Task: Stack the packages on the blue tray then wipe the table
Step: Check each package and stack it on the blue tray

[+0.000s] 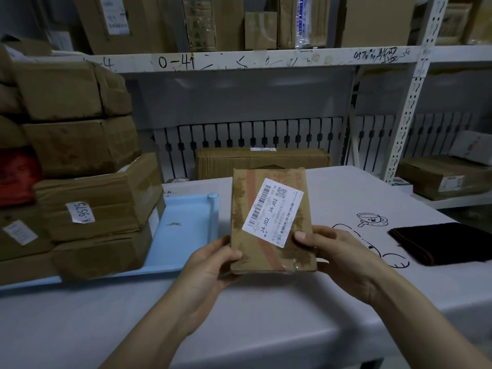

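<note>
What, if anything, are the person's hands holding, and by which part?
A flat brown package with a white label, held above the table: left hand grips its lower left corner, right hand its lower right edge, thumb on the label.

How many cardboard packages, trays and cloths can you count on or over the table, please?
Cardboard packages stacked on the blue tray: 4
Package in both hands: 1
Blue trays: 1
Dark cloths: 1
Total: 7

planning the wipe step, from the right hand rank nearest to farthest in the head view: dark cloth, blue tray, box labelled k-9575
1. dark cloth, on the table to the right of the right hand
2. blue tray, left, beyond the held package
3. box labelled K-9575, farther left, stacked on the tray
</note>
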{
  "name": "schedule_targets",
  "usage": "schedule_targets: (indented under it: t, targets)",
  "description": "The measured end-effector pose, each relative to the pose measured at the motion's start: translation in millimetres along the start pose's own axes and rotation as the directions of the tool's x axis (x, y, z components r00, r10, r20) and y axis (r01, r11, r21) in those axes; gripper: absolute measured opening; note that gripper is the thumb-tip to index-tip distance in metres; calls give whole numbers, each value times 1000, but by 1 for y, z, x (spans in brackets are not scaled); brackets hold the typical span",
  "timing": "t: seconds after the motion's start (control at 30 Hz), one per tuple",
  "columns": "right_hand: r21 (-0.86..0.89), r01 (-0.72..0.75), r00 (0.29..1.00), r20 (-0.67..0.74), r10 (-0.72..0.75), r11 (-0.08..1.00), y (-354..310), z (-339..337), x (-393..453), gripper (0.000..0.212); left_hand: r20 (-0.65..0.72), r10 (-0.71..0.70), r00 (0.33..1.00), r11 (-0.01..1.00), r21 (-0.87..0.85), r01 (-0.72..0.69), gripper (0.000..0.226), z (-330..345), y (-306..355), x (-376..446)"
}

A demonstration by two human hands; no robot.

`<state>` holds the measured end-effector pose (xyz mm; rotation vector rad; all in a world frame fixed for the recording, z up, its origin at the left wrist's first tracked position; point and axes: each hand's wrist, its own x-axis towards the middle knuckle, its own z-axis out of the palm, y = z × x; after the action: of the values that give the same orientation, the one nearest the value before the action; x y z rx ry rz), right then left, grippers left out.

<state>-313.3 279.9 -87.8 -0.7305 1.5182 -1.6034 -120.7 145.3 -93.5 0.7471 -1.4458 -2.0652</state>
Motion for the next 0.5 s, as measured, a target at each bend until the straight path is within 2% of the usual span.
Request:
schedule_targets:
  t: [0.17,0.5]
  targets:
    - [-19,11,1000,25,-10,1000,0,0,-5,52,60,25,998,999,32,-27,39,-1,4,-7]
    - [-26,49,996,81,-46,998,-5,2,-8,57,66,70,995,995,60,-74,45,-4,12,-4]
